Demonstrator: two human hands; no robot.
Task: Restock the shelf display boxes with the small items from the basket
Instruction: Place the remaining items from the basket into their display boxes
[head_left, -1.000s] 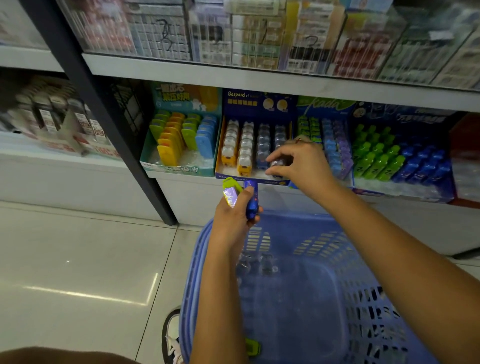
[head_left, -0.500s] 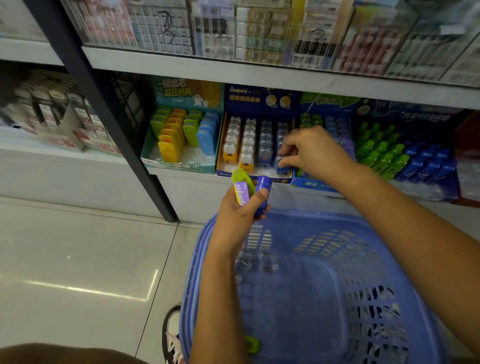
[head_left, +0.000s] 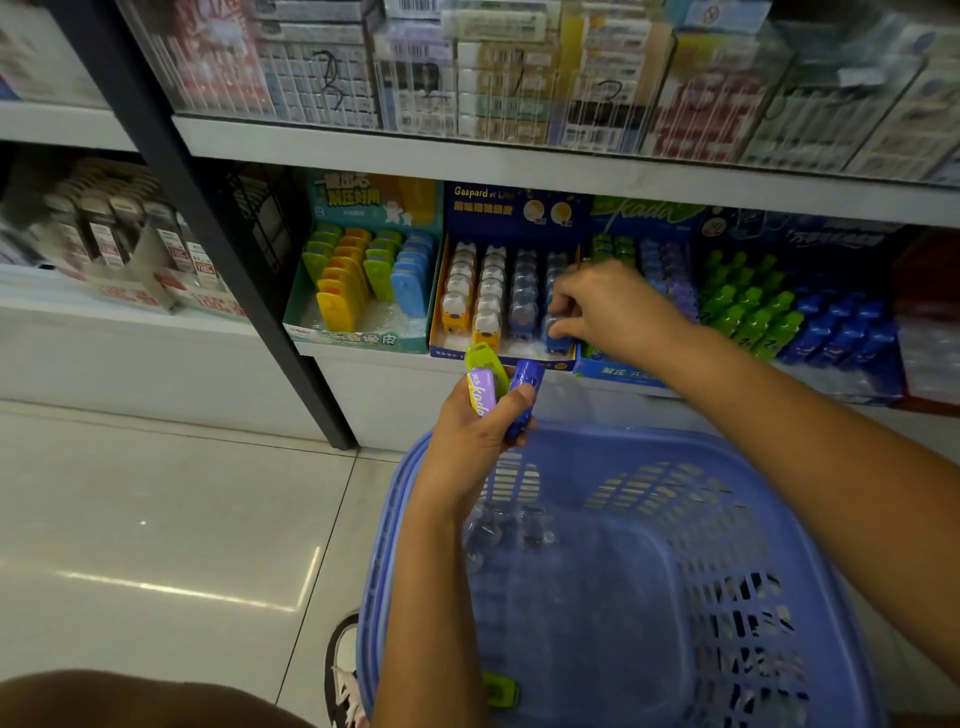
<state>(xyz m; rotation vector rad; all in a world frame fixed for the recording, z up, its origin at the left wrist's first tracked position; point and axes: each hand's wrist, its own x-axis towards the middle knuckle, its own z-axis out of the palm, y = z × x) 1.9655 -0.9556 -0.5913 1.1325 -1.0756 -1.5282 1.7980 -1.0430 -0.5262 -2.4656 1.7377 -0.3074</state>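
Note:
My left hand (head_left: 470, 431) hovers over the blue basket (head_left: 779, 519) and grips three small items: a lime-green one (head_left: 485, 361), a purple-labelled one (head_left: 480, 397) and a dark blue one (head_left: 524, 395). My right hand (head_left: 608, 306) reaches into the navy "Gaspard" display box (head_left: 506, 208) on the lower shelf. Its fingers pinch a small blue item (head_left: 556, 340) at the front of the box's right-most row. Inside the basket lie several clear-topped small items (head_left: 506, 530) and a green one (head_left: 501, 688).
A teal display box (head_left: 358, 291) of yellow, orange, green and blue items stands left of the navy box. Display boxes of green and blue items (head_left: 795, 312) stand to the right. A black shelf post (head_left: 218, 244) runs down to the tiled floor (head_left: 156, 519). My shoe (head_left: 345, 670) is beside the basket.
My right hand has moved a little right and deeper into the navy box, settling on the front blue item of the right-most row. My left hand kept its three items, almost still.

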